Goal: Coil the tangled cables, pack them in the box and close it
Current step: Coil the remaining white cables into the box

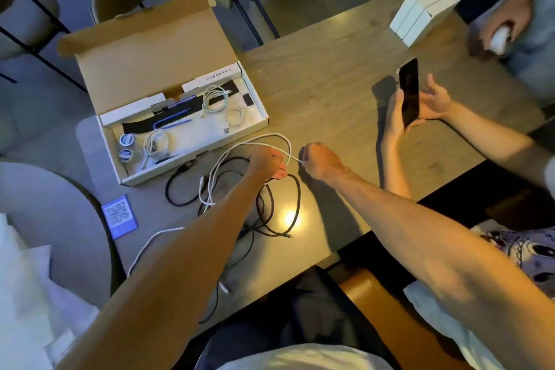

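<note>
Both hands on the white cable, box open beside them

The left hand [267, 163] has its fingers curled round a strand of the white cable [279, 137], low over the table [330, 84]. The right hand [320, 161] is closed in a fist just beside it and pinches the same cable near its end between thumb and fingers. A short stretch of cable runs between the two hands. From the left hand the cable arcs up in one wide loop toward the box [195, 157], drops back in loose turns under the left forearm, and trails off the table's near edge.

The black cable [296, 198] lies uncoiled on the table below the hands, crossing under the white one – one part of it curls close to the box's front wall, and one end rests near the bright glare spot on the wood.

The box sits at the far left of the table with its lid [156, 48] thrown back. Inside lie three white coils [214, 98], two round tins [126, 140] and a blue pen [171, 123]. A blue card [119, 216] with a printed code lies near the table's left edge.

Across the table another person's hands hold a dark phone [410, 90] upright. Three white cartons [423, 12] stand stacked at the far corner
</note>
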